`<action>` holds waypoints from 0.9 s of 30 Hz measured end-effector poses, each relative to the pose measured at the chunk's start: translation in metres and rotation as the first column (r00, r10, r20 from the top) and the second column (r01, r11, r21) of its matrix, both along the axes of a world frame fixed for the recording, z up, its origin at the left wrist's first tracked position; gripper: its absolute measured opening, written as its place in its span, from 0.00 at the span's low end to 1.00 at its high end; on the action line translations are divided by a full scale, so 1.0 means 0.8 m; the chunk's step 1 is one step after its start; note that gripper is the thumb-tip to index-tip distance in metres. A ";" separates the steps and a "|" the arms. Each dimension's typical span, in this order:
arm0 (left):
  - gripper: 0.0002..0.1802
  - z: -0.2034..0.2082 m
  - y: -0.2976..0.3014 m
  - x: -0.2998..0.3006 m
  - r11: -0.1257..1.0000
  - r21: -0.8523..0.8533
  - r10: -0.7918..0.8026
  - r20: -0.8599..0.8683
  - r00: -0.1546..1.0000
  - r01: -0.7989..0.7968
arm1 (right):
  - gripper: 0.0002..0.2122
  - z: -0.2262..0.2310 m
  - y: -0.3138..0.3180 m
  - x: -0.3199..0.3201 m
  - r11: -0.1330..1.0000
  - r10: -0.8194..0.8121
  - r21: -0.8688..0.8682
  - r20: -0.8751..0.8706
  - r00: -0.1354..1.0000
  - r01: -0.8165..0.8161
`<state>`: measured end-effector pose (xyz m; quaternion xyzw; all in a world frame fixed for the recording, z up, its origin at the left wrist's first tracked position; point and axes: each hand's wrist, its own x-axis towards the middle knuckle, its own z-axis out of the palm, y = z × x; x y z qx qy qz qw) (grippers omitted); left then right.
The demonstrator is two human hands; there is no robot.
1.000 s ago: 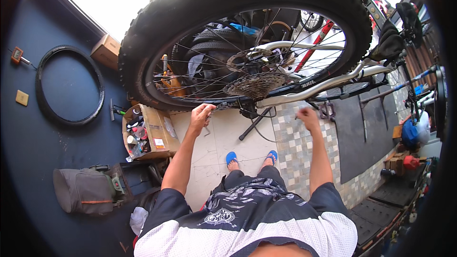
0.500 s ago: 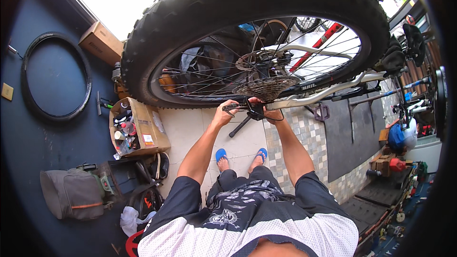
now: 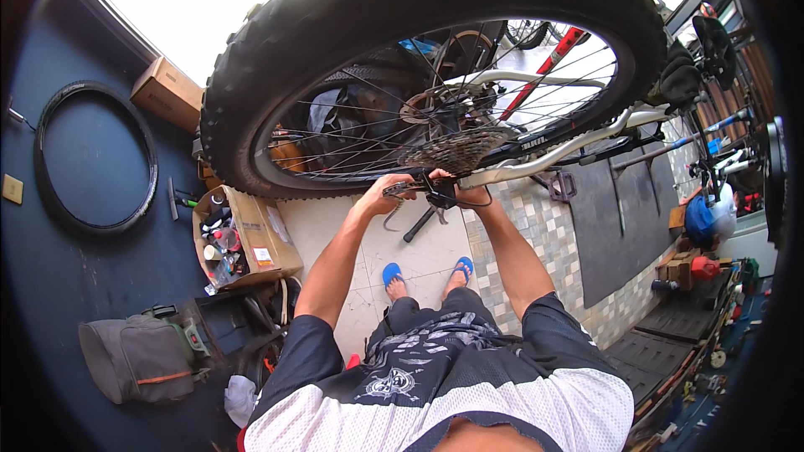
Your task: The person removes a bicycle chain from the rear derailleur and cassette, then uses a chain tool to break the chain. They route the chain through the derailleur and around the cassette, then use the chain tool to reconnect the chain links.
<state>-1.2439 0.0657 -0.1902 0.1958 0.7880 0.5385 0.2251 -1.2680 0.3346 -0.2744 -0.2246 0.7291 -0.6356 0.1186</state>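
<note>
A bicycle's rear wheel with a thick knobbly tire (image 3: 224, 92) fills the upper middle. On its hub sits the cassette (image 3: 456, 151), just above my hands. The black rear derailleur (image 3: 440, 196) hangs below the cassette beside the silver frame tube (image 3: 523, 169). My left hand (image 3: 378, 196) is closed on the derailleur's cage end, with a short dangling piece of chain below the fingers. My right hand (image 3: 471, 194) is closed around the derailleur's body from the right; its fingertips are partly hidden behind it. A black kickstand (image 3: 419, 226) slants down below.
An open cardboard box (image 3: 272, 238) of bottles and supplies stands at the left, near a grey bag (image 3: 134, 360). A loose tire (image 3: 50, 159) hangs on the blue wall. On the right are a dark mat (image 3: 611, 243), a pedal (image 3: 563, 187) and a cluttered tool rack (image 3: 712, 360).
The view has shifted a little, so the wheel sits slightly further left. The derailleur's cage end has turned in my left hand, and a dangling piece of chain now shows below it.
</note>
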 end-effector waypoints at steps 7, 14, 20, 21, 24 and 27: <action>0.18 0.095 -0.074 0.079 0.895 0.037 0.446 -0.038 0.894 -0.445 | 0.13 0.095 0.041 0.061 0.906 -0.172 0.387 -0.028 0.985 0.169; 0.20 0.182 -0.026 0.094 0.720 0.342 0.671 -0.120 0.732 -0.604 | 0.10 0.032 0.113 0.064 0.875 -0.464 -0.054 0.194 0.864 0.482; 0.18 0.237 -0.039 0.102 0.701 0.435 0.685 -0.191 0.703 -0.565 | 0.10 0.063 0.038 0.088 0.750 -0.416 -0.316 0.458 0.786 0.581; 0.17 0.248 -0.039 0.104 0.699 0.464 0.681 -0.198 0.705 -0.544 | 0.10 0.067 0.032 0.089 0.747 -0.413 -0.325 0.457 0.788 0.580; 0.16 0.282 -0.057 0.112 0.693 0.494 0.690 -0.240 0.683 -0.525 | 0.11 0.086 0.028 0.096 0.785 -0.362 -0.295 0.495 0.790 0.545; 0.15 0.292 -0.084 0.113 0.726 0.455 0.673 -0.315 0.669 -0.516 | 0.11 0.092 0.010 0.099 0.758 -0.332 -0.372 0.487 0.808 0.536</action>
